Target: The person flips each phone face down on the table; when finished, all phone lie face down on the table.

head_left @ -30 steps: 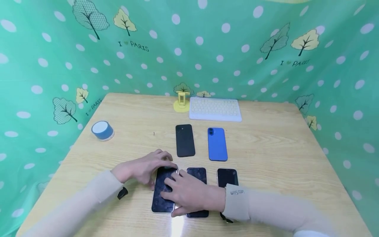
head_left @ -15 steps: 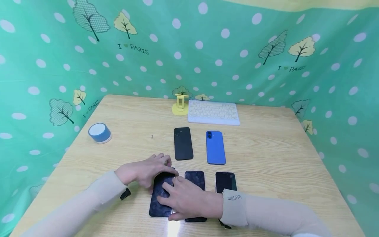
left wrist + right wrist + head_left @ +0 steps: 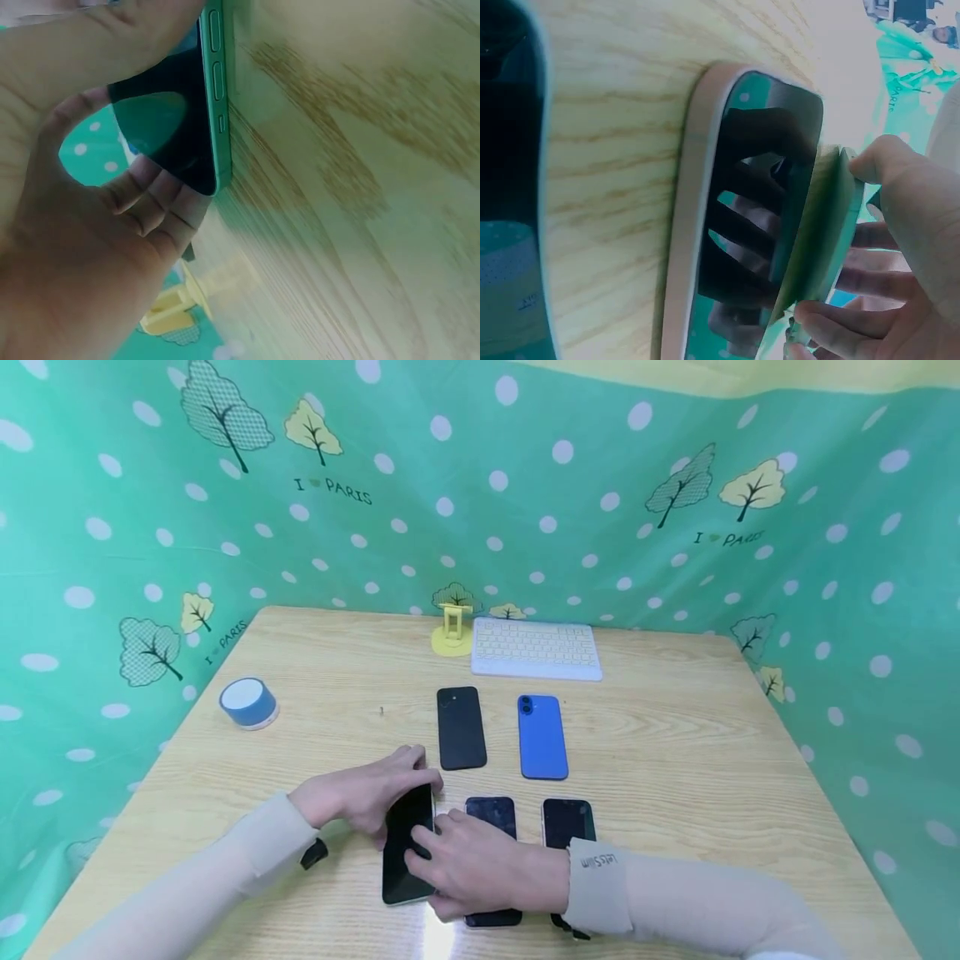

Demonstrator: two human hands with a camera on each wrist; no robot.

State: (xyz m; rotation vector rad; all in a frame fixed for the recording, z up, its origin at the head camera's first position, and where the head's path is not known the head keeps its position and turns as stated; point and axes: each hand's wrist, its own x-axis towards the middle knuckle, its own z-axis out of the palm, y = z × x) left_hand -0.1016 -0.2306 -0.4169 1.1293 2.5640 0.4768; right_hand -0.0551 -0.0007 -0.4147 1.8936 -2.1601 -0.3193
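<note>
A smartphone point(image 3: 407, 835) with a black screen and pale green frame lies between both hands, its right side tipped up. My left hand point(image 3: 367, 795) holds it at the top and left edge. In the left wrist view the thumb reaches over the dark screen point(image 3: 187, 120), and the fingertips are at its top end. My right hand point(image 3: 483, 864) grips its right edge, as the right wrist view shows, with fingers at the raised side point(image 3: 849, 217). Beneath that hand lies a second smartphone point(image 3: 492, 810), screen up, partly hidden. Another smartphone point(image 3: 567, 820) sits by the right wrist.
Farther back lie a black smartphone point(image 3: 461, 731) and a blue smartphone point(image 3: 543, 739), backs up. A yellow phone stand point(image 3: 452, 635) and white keyboard point(image 3: 536, 648) stand at the rear edge. A blue and white round speaker-like object point(image 3: 249, 703) is at the left.
The smartphone in both hands has gone from nearly flat to tilted, its right side raised. The hands stay around it with small finger shifts. The head view has moved slightly.
</note>
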